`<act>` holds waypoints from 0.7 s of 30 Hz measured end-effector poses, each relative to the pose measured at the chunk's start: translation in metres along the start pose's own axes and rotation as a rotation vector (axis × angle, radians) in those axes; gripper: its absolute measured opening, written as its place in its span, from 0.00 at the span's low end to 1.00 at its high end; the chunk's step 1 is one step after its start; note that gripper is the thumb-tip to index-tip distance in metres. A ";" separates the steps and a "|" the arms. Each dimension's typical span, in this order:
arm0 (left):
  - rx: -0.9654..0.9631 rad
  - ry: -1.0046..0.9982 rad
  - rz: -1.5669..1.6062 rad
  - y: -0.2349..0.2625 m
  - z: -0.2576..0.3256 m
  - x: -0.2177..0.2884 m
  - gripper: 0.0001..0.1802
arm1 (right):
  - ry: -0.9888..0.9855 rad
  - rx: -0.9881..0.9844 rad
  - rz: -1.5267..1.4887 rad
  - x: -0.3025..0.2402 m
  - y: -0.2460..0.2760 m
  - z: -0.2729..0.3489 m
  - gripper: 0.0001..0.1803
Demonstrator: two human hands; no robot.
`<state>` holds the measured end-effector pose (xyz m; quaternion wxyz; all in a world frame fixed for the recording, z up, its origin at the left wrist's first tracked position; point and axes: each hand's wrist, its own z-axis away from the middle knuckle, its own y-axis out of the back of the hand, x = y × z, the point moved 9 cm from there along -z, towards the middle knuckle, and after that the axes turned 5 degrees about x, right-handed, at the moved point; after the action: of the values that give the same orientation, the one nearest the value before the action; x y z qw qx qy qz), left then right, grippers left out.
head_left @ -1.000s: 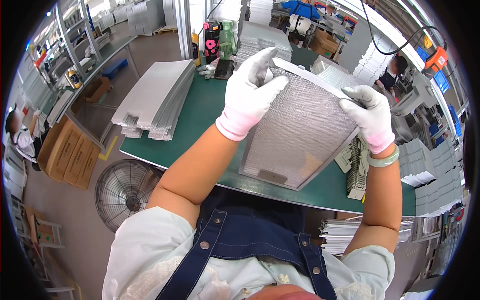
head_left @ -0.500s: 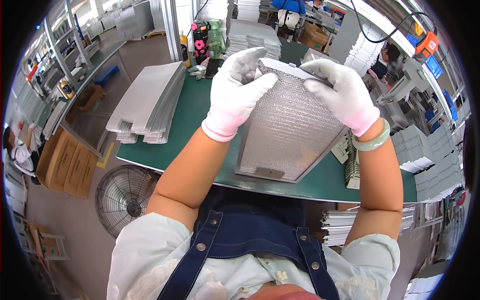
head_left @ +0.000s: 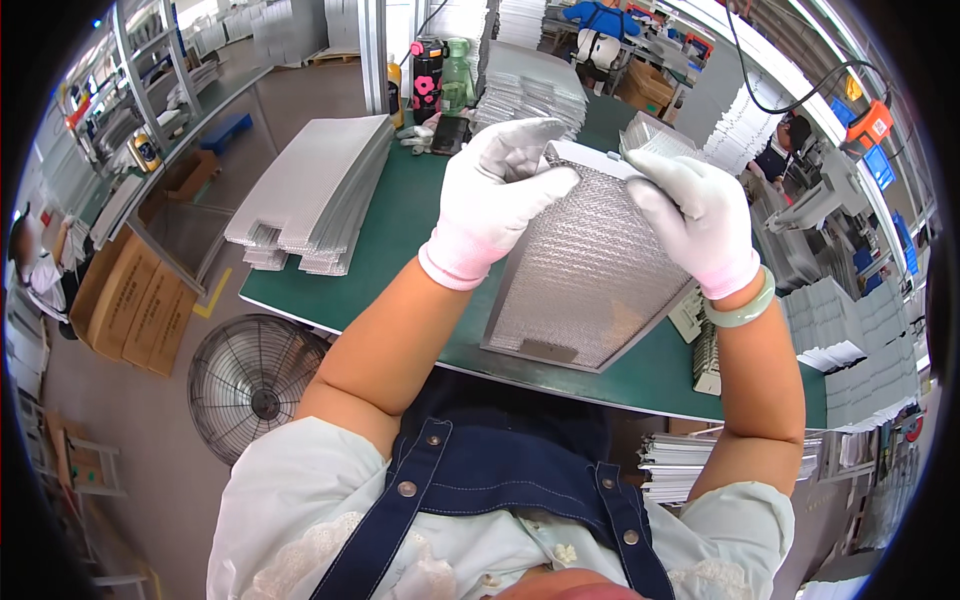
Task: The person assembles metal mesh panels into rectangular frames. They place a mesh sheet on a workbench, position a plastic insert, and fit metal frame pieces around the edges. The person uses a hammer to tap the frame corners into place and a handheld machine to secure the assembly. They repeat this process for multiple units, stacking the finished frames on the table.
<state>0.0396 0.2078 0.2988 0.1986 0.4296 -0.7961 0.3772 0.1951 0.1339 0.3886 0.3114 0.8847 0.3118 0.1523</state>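
Observation:
A rectangular metal mesh filter (head_left: 600, 270) with a thin grey frame stands tilted on the green table, its lower edge near the table's front. My left hand (head_left: 495, 200), in a white glove with a pink cuff, is at the filter's upper left corner, thumb against it and fingers curled above. At the upper right corner my right hand (head_left: 700, 210), gloved alike, grips the frame between thumb and fingers. A pale strip (head_left: 590, 158) runs along the top edge between the hands. The fingertips behind the frame are partly hidden.
A stack of mesh sheets (head_left: 315, 185) lies on the green table (head_left: 420, 235) at the left; another stack (head_left: 530, 85) stands at the back beside bottles (head_left: 427, 80). A floor fan (head_left: 255, 385) is at lower left. Other people work at far left and far right.
The whole view has shifted slightly, so the table and background sit further right. Both hands remain at the filter's upper corners; the right hand's fingers have closed a little over the frame.

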 end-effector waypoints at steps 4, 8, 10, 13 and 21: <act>0.004 -0.036 -0.021 -0.005 0.003 0.008 0.26 | -0.076 -0.081 -0.100 -0.004 0.003 -0.010 0.12; -0.013 -0.042 -0.075 -0.014 0.006 0.014 0.25 | -0.177 -0.207 -0.248 -0.013 -0.017 -0.023 0.13; 0.016 -0.044 -0.033 -0.013 0.007 0.015 0.25 | -0.059 -0.126 -0.159 -0.019 -0.019 -0.025 0.12; 0.013 -0.040 -0.006 -0.009 0.008 0.014 0.25 | 0.055 -0.029 -0.077 -0.030 -0.013 -0.018 0.12; 0.034 -0.071 -0.175 0.000 0.010 0.015 0.23 | 0.166 -0.023 0.043 -0.041 -0.014 -0.018 0.13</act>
<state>0.0313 0.1922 0.3018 0.1951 0.5139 -0.7556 0.3563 0.1494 0.1246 0.3899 0.2912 0.8718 0.3159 0.2352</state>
